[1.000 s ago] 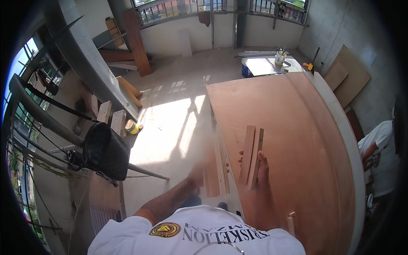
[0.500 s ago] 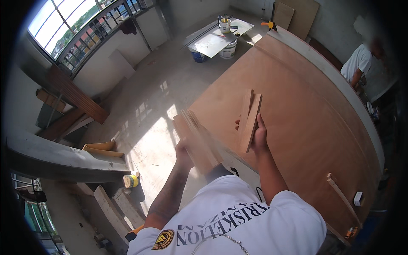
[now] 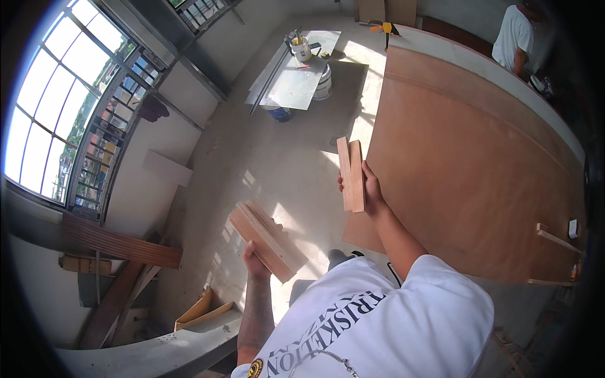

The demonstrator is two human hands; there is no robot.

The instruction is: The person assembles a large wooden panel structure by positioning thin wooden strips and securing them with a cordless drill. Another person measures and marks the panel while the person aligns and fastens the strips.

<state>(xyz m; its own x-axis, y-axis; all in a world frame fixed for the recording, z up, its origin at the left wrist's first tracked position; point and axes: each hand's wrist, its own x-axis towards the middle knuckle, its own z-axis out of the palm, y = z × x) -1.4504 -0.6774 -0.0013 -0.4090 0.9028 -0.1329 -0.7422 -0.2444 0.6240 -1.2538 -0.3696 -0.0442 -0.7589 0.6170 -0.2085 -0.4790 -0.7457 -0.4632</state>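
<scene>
Beside grey floor, right side, a brown panel. White shirt, dark block lettering across the front. Left hand: fingers closed round a wood bundle, above floor. Right hand: fingers gripping two strips, near panel's left edge. Round dark-and-yellow badge on shirt, partly cut off.

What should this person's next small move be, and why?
Probably to squeeze the wooden strips together with the right hand: their far ends stand slightly apart, and the left hand seems unable to help easily, as it holds a stack of wood pieces.
</scene>
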